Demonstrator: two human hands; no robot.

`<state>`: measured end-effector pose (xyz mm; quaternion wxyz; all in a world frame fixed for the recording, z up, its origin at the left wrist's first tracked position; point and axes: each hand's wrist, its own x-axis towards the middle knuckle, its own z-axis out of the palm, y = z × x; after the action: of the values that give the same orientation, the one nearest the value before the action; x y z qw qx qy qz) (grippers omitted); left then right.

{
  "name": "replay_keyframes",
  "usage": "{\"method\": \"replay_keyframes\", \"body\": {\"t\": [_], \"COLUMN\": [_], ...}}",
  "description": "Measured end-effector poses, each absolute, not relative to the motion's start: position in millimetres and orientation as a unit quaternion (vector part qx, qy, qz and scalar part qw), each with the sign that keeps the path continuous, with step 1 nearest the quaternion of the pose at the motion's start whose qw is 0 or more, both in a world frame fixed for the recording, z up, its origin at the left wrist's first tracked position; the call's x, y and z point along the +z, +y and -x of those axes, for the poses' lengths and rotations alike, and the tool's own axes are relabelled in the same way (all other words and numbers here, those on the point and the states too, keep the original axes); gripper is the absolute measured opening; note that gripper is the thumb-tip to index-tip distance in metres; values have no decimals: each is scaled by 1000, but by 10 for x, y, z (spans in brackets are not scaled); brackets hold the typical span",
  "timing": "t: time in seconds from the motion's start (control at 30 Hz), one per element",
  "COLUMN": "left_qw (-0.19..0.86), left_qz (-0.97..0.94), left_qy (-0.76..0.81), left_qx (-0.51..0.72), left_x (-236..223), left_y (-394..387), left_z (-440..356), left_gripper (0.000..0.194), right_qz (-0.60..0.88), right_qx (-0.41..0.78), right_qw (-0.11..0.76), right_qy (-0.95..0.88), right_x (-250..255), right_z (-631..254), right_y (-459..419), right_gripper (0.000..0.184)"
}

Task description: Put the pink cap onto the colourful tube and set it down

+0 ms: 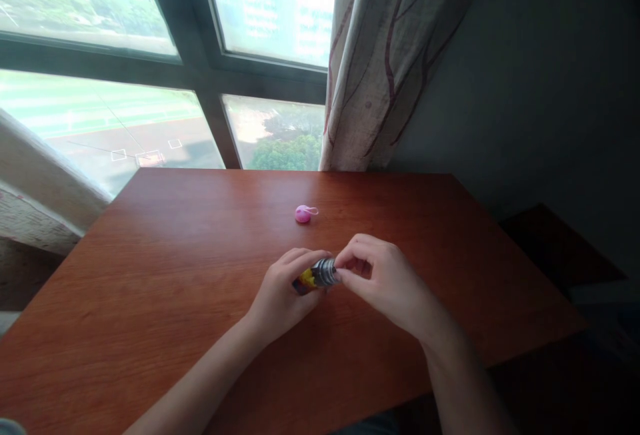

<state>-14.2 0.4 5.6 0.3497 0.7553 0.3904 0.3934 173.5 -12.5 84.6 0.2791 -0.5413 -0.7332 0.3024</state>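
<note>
My left hand is wrapped around a small bottle with a black and yellow label. The bottle lies tilted on its side, its ridged, silvery-looking neck pointing right. At the mouth of that neck, the thumb and fingertips of my right hand are pinched together. Whatever they grip is too small or too hidden to make out. Beyond both hands, a round pink cap-like piece with a thin pale loop rests on the table, touched by neither hand.
The reddish-brown wooden table spans the view beneath my hands. Its far edge meets a dark-framed window, with a patterned curtain to the right. A dark flat surface stands past the table's right edge. Part of a pale rounded object shows at bottom left.
</note>
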Motion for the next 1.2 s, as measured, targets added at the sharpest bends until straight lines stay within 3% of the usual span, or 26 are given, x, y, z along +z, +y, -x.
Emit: {"method": "replay_keyframes", "body": {"t": [0.17,0.3,0.4,0.57,0.77,1.2], "left_qw": [333,311,308,331,342,337], "left_qz": [-768,-784,-785,-768,-765,-757], "left_qy": [382,369,370,385,377,397], "left_qx": [392,390,391,390,395,395], "left_x": [69,76,62,52,65,53], "left_y": [6,2,2,2,-7,-1], "left_z": [142,143,153,148,115,115], "left_gripper": [37,39,39,39,40,39], "right_qz": [583,610,617,569,520,518], "right_qx": [289,262,247,324,417,402], "right_qw": [240,174,141,189,227,243], "right_qy": [-721,-727,-734,-732,-710,-715], "right_x": [886,931,950,940,977,896], "right_z": [-1751,-1739,-1710,-1751,-1900,-1912], "right_y": [-96,-52,-19,20,28,13], "right_gripper": [18,32,25,10,10,14]}}
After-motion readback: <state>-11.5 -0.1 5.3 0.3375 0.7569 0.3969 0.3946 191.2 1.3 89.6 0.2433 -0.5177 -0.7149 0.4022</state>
